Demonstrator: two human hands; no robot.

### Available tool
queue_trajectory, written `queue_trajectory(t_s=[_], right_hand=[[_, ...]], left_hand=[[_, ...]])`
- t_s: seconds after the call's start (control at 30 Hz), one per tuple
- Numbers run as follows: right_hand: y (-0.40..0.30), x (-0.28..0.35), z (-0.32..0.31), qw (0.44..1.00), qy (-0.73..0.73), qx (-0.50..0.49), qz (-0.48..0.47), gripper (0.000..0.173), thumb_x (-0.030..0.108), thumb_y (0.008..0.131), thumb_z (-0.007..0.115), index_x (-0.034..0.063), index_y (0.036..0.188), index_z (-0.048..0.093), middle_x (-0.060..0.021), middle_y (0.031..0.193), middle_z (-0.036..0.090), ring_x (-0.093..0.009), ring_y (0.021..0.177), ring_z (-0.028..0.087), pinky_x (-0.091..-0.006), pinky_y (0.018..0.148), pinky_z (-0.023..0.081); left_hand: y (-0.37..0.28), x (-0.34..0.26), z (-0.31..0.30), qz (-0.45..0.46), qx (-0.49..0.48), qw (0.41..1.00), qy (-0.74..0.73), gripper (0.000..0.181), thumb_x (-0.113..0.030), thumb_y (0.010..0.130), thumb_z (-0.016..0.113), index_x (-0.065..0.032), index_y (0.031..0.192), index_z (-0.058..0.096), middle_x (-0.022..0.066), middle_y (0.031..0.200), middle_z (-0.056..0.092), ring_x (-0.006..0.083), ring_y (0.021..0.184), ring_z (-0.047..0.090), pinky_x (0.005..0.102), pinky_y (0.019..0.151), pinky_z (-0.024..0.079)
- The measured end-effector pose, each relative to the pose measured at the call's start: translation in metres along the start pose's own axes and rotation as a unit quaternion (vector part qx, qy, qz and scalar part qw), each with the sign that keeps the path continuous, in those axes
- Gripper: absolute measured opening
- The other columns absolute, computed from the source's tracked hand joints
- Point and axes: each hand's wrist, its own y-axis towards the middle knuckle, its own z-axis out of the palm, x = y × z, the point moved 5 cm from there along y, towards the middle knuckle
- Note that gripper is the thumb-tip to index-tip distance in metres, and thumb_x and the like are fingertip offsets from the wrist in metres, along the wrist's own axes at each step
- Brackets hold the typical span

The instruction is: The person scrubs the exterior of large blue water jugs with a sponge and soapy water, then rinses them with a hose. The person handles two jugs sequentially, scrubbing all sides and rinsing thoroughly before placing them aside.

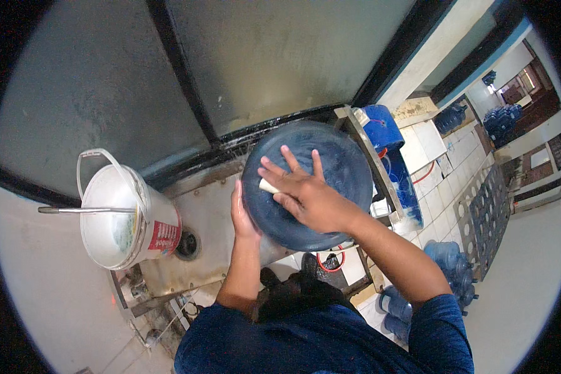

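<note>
A large blue plastic water jug (341, 163) stands before me with its round end facing up. Its surface looks wet, with smeared streaks. My left hand (244, 210) supports the jug's left side, palm against the wall. Across the round end lies my right hand (308, 196), fingers spread, pressing a pale sponge or folded cloth (268, 186) on it. Most of that pale piece is hidden under the palm. The jug's lower part is out of sight.
A white paint bucket (161, 224) holding foamy liquid and a long-handled tool (89, 210) stands left on the metal counter (205, 215). Frosted glass panels (280, 70) rise behind. Right are a blue container (404, 187) and a wooden frame (371, 159); several jugs (449, 266) lie on the tiled floor.
</note>
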Motion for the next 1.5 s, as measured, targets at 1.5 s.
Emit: queue_trajectory(t_s=[1.5], right_hand=[[0.012, 0.002, -0.006, 0.996, -0.046, 0.062, -0.034, 0.055, 0.02, 0.103, 0.053, 0.0168, 0.156, 0.042, -0.0052, 0.167, 0.032, -0.036, 0.158, 0.011, -0.0635, 0.123, 0.0]], left_hand=[[0.021, -0.018, -0.011, 0.13, 0.099, 0.969, 0.185, 0.064, -0.047, 0.105, 0.045, -0.0017, 0.15, 0.047, 0.0155, 0.151, 0.052, 0.0285, 0.138, 0.05, 0.0417, 0.116, 0.037]])
